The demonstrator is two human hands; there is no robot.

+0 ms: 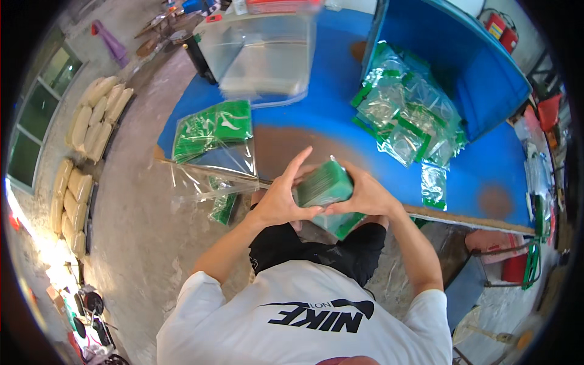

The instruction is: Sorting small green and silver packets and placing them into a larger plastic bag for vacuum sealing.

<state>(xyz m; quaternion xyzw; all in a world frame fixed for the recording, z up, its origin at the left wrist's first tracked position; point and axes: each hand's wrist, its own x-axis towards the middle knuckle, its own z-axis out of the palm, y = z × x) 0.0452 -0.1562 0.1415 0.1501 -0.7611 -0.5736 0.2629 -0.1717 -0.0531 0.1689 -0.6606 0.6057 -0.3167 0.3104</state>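
Observation:
Between both palms, above my lap, I hold a neat stack of green and clear plastic packets (325, 185). My left hand (285, 193) grips its left side, thumb at the near edge and index finger stretched upward. On the opposite side my right hand (368, 193) wraps the stack, its thumb tip close to the left one. Another green-edged piece (342, 225) shows just below the stack; whether it is attached I cannot tell. Nearest on the left lies a clear plastic bag (213, 164) holding green packets (214, 131), partly over the table edge.
A tipped blue bin (450, 61) stands at the back right, with a heap of clear green-edged packets (404, 112) spilling onto the blue table (340, 55). Clear plastic sheets (264, 64) are piled at the back. Filled sacks (100, 115) line the left wall.

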